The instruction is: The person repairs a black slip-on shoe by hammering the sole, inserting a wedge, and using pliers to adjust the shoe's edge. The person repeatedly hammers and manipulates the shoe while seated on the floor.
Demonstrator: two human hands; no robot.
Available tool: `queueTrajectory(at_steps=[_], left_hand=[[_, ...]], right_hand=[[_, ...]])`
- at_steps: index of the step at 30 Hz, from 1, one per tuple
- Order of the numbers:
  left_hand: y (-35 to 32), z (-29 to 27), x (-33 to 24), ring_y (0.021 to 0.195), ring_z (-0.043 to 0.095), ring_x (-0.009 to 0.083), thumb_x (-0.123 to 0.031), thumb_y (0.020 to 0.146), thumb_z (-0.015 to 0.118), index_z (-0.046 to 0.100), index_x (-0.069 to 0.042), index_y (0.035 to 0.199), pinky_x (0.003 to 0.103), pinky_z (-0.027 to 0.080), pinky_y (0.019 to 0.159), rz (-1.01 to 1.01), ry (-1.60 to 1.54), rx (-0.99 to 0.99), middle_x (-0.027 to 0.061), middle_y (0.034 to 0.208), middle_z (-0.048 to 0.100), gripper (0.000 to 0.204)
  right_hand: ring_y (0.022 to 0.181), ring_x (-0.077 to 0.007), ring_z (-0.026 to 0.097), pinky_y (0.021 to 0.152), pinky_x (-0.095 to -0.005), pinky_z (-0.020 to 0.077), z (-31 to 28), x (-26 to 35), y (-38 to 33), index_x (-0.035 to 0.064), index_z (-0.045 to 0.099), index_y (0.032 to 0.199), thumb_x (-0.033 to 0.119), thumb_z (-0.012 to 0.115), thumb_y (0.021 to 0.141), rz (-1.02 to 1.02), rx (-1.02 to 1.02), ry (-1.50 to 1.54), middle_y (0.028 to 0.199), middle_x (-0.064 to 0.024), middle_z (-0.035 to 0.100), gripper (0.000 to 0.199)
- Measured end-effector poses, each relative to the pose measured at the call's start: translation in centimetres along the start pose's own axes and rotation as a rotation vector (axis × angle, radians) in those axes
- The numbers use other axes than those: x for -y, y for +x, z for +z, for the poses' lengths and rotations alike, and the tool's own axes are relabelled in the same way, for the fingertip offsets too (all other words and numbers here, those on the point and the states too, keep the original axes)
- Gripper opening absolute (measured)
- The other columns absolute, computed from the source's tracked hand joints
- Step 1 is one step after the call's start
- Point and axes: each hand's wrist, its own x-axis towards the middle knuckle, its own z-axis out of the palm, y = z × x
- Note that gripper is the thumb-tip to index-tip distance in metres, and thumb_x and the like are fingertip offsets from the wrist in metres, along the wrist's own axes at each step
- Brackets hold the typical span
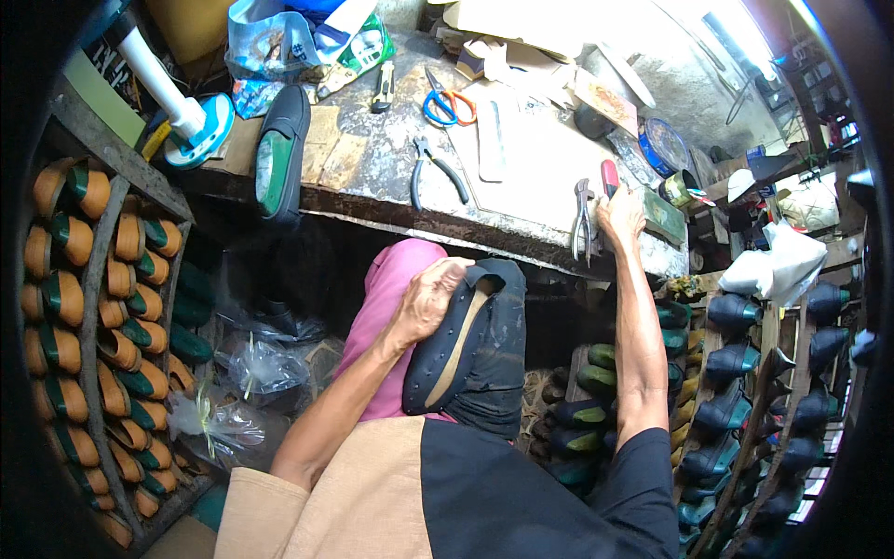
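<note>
A dark shoe upper (pixel 431 360) lies bottom up across my thighs, its edge folded in around a tan strip of insole, with small tack-like dots along the margin. My left hand (pixel 430 296) grips its side, fingers curled over the edge. At the front right of the workbench, my right hand (pixel 622 216) is closed around a tool with a red handle (pixel 610 175); its working end is hidden. Just left of that hand lie metal pincers (pixel 583 222). Black-handled pliers (pixel 436 173) rest farther left on the bench.
On the workbench (pixel 372 149) are a dark loafer (pixel 282 154), a utility knife (pixel 383 88), orange-and-blue scissors (pixel 449 104) and a whetstone-like green block (pixel 664 218). Racks of tan shoes (pixel 65 307) stand left, dark shoes (pixel 722 360) right. Plastic bags (pixel 265 363) lie below.
</note>
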Motion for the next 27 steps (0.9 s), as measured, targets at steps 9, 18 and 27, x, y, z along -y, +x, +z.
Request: queueTrajectory(at_steps=[9, 18, 27], left_hand=[[1.4, 2.0, -2.0, 0.105, 0.079, 0.0293, -0.016, 0.100, 0.086, 0.086, 0.000, 0.111, 0.041, 0.061, 0.098, 0.080, 0.069, -0.085, 0.0150, 0.110, 0.080, 0.019], [3.4, 0.0, -2.6, 0.090, 0.079, 0.0228, -0.015, 0.100, 0.084, 0.085, 0.000, 0.104, 0.037, 0.062, 0.081, 0.089, 0.190, -0.001, 0.0120, 0.100, 0.082, 0.015], [3.9, -0.8, -2.0, 0.097, 0.074, 0.0135, -0.009, 0.101, 0.084, 0.084, -0.001, 0.103, 0.030, 0.059, 0.090, 0.064, 0.099, 0.100, 0.0062, 0.102, 0.081, 0.008]], right_hand=[[0.116, -0.0534, 0.074, 0.099, -0.0623, 0.0589, 0.7, -2.5, 2.6, -0.0036, 0.068, 0.130, 0.034, 0.081, 0.092, -0.010, 0.049, 0.032, 0.125, -0.0324, 0.074, 0.054], [0.085, -0.0105, 0.072, 0.071, -0.0272, 0.0595, -5.2, -3.1, 0.2, -0.0035, 0.075, 0.132, 0.008, 0.088, 0.097, 0.093, -0.205, 1.207, 0.112, -0.0072, 0.078, 0.039], [0.108, -0.0282, 0.079, 0.087, -0.0471, 0.0701, -5.7, -2.3, -14.2, -0.0016, 0.073, 0.128, 0.015, 0.080, 0.103, 0.712, -0.617, 1.842, 0.124, -0.0133, 0.078, 0.031]])
